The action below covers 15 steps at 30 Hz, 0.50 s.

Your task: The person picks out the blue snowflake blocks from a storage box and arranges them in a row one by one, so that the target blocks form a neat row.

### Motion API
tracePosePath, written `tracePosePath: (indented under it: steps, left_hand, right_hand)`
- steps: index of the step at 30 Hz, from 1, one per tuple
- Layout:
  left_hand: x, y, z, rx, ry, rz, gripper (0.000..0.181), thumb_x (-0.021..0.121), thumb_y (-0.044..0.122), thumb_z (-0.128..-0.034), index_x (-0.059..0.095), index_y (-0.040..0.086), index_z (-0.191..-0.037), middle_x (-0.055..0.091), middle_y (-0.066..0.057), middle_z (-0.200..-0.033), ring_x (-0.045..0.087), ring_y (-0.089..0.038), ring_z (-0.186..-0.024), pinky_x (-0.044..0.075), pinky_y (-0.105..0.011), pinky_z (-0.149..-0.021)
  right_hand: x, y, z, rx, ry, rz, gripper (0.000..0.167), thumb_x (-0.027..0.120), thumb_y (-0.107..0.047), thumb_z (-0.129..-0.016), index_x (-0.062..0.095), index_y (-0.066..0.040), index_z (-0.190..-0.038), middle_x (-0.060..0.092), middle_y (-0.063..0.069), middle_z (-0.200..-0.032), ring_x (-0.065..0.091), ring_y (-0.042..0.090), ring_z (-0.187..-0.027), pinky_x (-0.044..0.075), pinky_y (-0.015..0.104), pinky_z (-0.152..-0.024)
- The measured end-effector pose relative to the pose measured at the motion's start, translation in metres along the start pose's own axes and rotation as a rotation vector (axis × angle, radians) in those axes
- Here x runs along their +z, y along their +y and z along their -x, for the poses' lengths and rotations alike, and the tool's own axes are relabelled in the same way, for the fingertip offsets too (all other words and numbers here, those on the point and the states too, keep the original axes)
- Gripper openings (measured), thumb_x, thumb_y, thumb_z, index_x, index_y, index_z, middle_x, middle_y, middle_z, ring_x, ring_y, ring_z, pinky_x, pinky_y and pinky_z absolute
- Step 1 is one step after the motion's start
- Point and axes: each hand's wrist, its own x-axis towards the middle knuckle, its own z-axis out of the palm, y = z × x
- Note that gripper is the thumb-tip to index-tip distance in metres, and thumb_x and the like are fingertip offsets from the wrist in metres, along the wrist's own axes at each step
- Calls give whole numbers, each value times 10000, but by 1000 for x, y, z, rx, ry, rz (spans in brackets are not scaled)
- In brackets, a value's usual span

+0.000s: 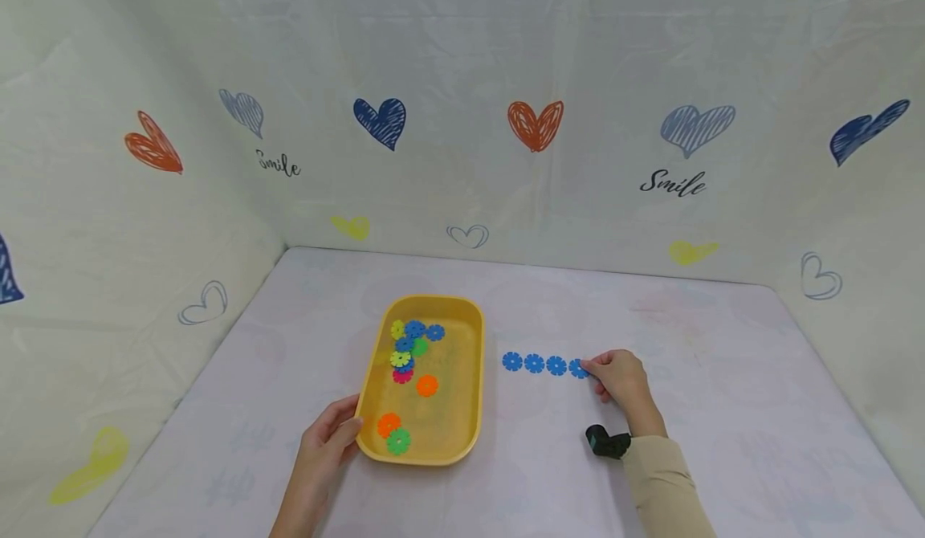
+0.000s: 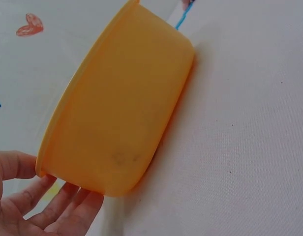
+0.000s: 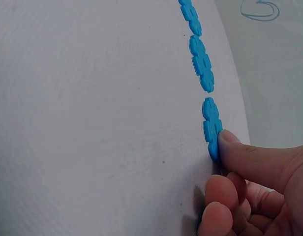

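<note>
My right hand (image 1: 617, 379) pinches the rightmost blue snowflake disc (image 1: 578, 368) between thumb and fingers at the table surface. In the right wrist view the thumb lies on the edge of that disc (image 3: 211, 123). To its left, other blue discs (image 1: 534, 363) lie flat in a row with small gaps. My left hand (image 1: 325, 446) holds the near left corner of a yellow plastic tray (image 1: 473, 393), thumb at the rim and fingers against the outer wall. Inside the tray are several loose discs, among them an orange disc (image 1: 427, 385) and a green disc (image 1: 398, 442).
A white cloth-covered table (image 1: 535, 490) carries the tray and the row. Behind it rises a white backdrop (image 1: 462, 185) printed with hearts and words. A black strapped device (image 1: 605, 442) sits at the right wrist, by the beige sleeve (image 1: 661, 482).
</note>
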Motion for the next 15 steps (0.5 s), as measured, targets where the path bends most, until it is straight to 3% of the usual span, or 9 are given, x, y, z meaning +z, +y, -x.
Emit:
tracePosePath:
  steps: [15]
  left_hand:
    - [0,0,1,5,-1,5,416,503,164,-943,458,38,-1338,522,-165,-1296,578,-143,-999,522,-211,-789]
  right_hand:
    - [-3,3,3,-21,-17,-51,353,610,-316,-881,593,24,-972,552,29,-578,524,131,-497,420,253,-520]
